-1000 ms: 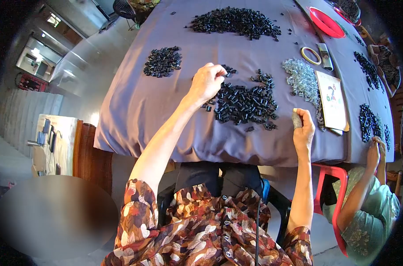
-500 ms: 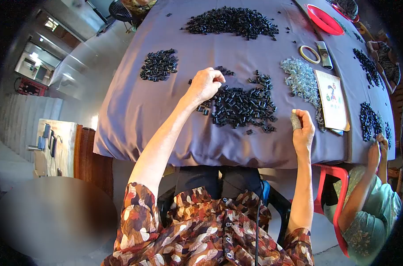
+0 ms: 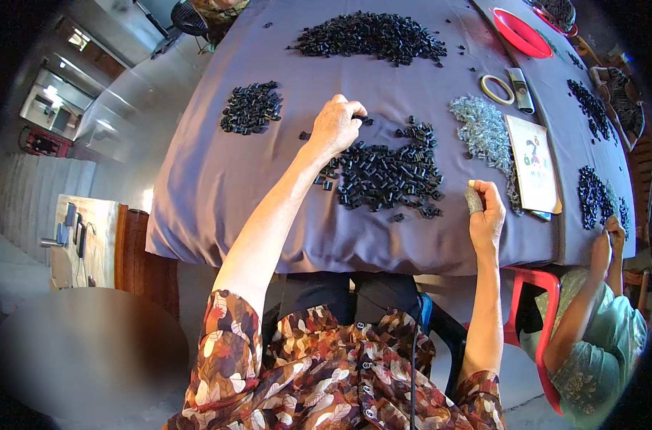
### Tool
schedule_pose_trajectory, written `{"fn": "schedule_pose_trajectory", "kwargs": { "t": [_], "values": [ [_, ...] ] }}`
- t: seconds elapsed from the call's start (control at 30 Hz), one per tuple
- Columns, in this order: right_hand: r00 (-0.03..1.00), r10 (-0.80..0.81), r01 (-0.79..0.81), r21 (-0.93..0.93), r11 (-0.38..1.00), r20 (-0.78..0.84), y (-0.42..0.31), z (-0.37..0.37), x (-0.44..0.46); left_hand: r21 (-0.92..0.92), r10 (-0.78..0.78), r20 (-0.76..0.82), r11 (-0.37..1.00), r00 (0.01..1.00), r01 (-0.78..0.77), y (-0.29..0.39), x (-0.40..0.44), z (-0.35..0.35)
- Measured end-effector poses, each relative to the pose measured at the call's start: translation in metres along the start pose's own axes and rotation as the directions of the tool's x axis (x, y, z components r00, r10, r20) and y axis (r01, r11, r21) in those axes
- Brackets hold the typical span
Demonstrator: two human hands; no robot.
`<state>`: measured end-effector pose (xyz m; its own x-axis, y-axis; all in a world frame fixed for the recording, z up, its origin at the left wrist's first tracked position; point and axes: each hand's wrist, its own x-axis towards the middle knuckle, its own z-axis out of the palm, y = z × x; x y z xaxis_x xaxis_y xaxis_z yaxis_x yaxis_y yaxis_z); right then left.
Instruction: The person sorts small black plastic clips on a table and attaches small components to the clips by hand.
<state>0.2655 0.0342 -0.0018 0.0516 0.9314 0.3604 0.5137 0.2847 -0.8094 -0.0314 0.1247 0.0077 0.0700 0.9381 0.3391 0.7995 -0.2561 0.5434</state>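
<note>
My left hand (image 3: pixel 334 127) is over the table with thumb and fingers pinched together. Its fingertips meet a few small black tubular pieces behind the near pile; whether one is gripped is hidden. Just below and right of it spreads the near pile of black pieces (image 3: pixel 390 175). My right hand (image 3: pixel 488 215) hovers at the table's front, right of that pile, its fingers closed. A grey wrap (image 3: pixel 474 200) covers one digit, and anything held there is too small to make out. Beyond this hand lies a heap of clear pieces (image 3: pixel 481 129).
More black pieces form a small pile (image 3: pixel 251 107) at left and a large far pile (image 3: pixel 372 37). A booklet (image 3: pixel 534 163), a tape roll (image 3: pixel 497 89) and a red basin (image 3: pixel 521 33) lie to the right. Another person's hands (image 3: pixel 607 240) work at the right edge beside a red chair (image 3: pixel 548 322).
My left hand has turned slightly, its fingertips now down at the few black pieces behind the near pile. My right hand stays closed in nearly the same place. The whole view has shifted slightly.
</note>
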Motion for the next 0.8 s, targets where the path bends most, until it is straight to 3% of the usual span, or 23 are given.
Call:
{"fn": "schedule_pose_trajectory", "kwargs": {
  "t": [0.23, 0.43, 0.53, 0.63, 0.73, 0.8],
  "values": [
    [1.000, 0.008, -0.008, -0.020, 1.000, -0.002, -0.002, 0.001, 0.000, -0.065, -0.004, 0.062, 0.998, 0.998, 0.008, -0.003, -0.003, 0.003],
    [1.000, -0.003, 0.003, -0.012, 1.000, -0.011, -0.003, 0.001, 0.001, 0.050, 0.134, 0.094, 0.989, 0.987, -0.139, 0.012, -0.002, 0.004],
    [1.000, -0.004, 0.004, -0.010, 1.000, -0.010, 0.000, 0.000, 0.001, 0.101, 0.094, 0.158, 0.989, 0.983, -0.110, 0.026, -0.004, 0.002],
    [1.000, -0.005, 0.005, -0.007, 1.000, -0.005, -0.001, 0.001, 0.001, 0.005, 0.114, 0.148, 0.993, 0.982, -0.116, 0.037, 0.000, 0.007],
    [1.000, 0.000, 0.000, -0.002, 1.000, -0.002, 0.000, 0.001, 0.001, -0.111, 0.224, 0.077, 0.970, 0.972, -0.215, 0.048, 0.006, 0.023],
    [1.000, 0.011, -0.011, -0.007, 1.000, 0.004, 0.003, 0.001, 0.001, -0.102, 0.263, 0.069, 0.961, 0.962, -0.255, 0.054, 0.008, 0.034]
  ]
}}
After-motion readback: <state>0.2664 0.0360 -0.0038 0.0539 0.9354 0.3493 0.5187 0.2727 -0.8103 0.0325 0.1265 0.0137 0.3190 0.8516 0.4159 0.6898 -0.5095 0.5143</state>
